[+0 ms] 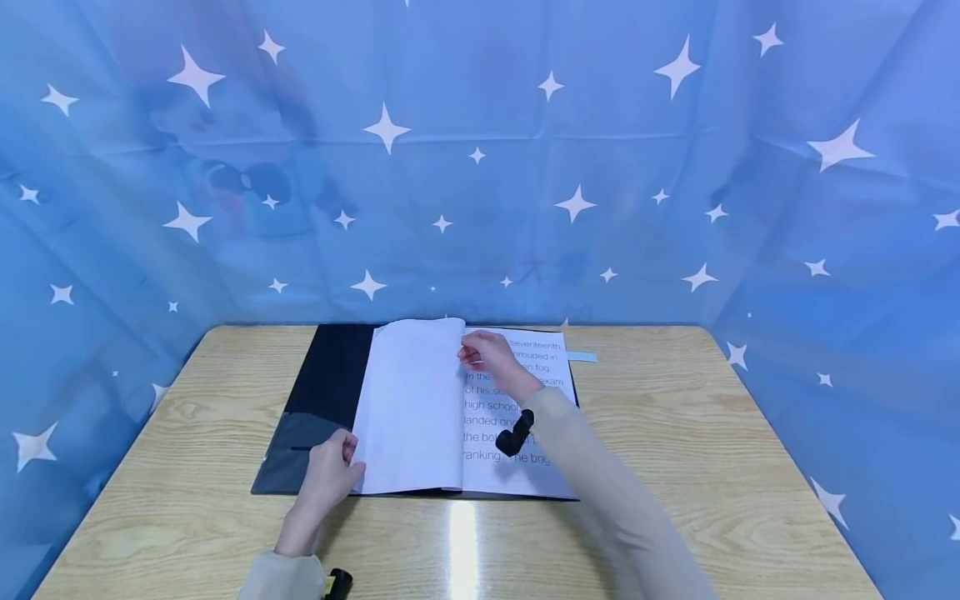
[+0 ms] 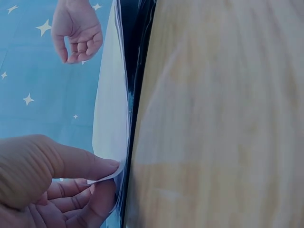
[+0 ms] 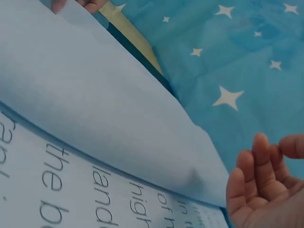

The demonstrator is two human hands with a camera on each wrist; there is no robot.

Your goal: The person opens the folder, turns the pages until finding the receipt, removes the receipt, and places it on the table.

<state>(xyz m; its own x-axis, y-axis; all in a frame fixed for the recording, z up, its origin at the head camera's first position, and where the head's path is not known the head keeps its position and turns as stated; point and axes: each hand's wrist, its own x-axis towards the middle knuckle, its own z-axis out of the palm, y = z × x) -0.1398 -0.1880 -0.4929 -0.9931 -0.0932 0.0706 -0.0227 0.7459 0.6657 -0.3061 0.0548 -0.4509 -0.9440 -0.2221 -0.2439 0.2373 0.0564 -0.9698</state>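
Observation:
An open book [image 1: 408, 400] with a black cover lies on the table, its left page blank and its right page [image 1: 480, 467] printed in large text. At the lower outer edge of the blank page, my left hand [image 1: 330, 471] pinches the paper; in the left wrist view the thumb [image 2: 102, 166] lies on top and the fingers underneath. My right hand [image 1: 491, 358] hovers over the upper part of the book near the spine, fingers loosely curled with nothing visible in them. The right wrist view shows these bent fingers [image 3: 261, 175] beside the far page edge.
A pale blue tab [image 1: 582, 357] sticks out from the book's right side. The wooden table [image 1: 675, 417] extends to both sides and in front. Behind it hangs a blue curtain [image 1: 480, 233] with white stars. Each wrist wears a black device [image 1: 514, 435].

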